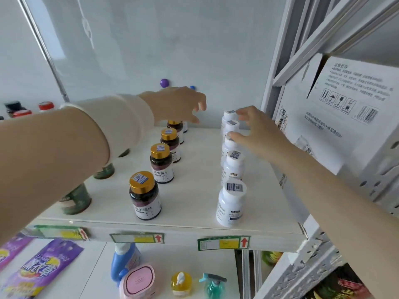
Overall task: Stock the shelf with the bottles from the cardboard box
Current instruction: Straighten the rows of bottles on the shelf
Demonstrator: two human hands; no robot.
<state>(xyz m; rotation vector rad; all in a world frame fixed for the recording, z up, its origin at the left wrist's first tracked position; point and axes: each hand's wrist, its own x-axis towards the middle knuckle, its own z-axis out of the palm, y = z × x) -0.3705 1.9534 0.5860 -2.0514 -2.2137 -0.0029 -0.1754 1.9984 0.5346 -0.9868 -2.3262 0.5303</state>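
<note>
The shelf [194, 175] fills the middle of the frame and holds two rows running front to back: dark bottles with gold caps [145, 195] left of centre and white bottles [232, 203] right of centre. The left hand [179, 104], at upper centre, hovers above the far end of the gold-capped row, fingers loosely spread and holding nothing. The right hand [257, 130] reaches to the far end of the white row, its thumb and forefinger on either side of the second cap from the back; whether it grips cannot be told. Green cans [75, 200] stand at the left. A printed box [345, 100] sits at the upper right.
</note>
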